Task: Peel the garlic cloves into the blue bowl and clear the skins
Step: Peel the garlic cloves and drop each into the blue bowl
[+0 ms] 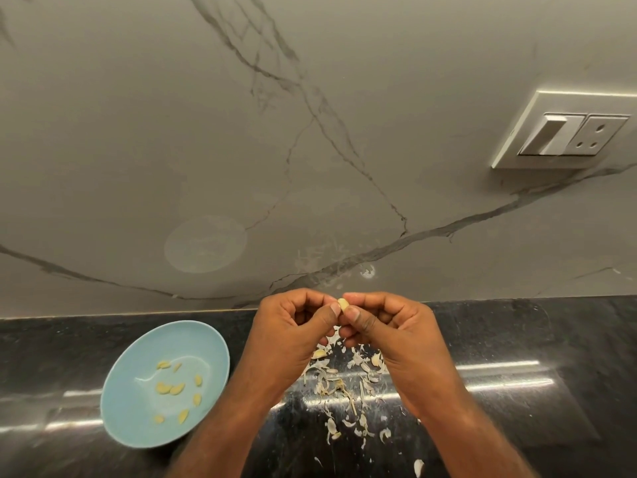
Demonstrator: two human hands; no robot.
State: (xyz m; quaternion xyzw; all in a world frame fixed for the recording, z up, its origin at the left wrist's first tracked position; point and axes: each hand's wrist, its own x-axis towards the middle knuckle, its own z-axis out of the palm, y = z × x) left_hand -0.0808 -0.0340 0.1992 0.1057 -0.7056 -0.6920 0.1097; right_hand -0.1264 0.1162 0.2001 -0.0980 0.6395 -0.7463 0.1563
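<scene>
A pale garlic clove (343,304) is pinched between the fingertips of my left hand (293,326) and my right hand (386,326), held above the black counter. The blue bowl (138,419) sits on the counter to the left of my hands, with several peeled yellowish cloves (170,388) lying in it. Below my hands a heap of white papery skins (341,384) is scattered on the counter, with a few unpeeled cloves (320,354) among them.
The glossy black granite counter (517,339) runs along a grey marble-patterned wall (310,132). A white switch and socket plate (568,132) is mounted on the wall at the right. Loose skin bits (418,467) lie near the front edge.
</scene>
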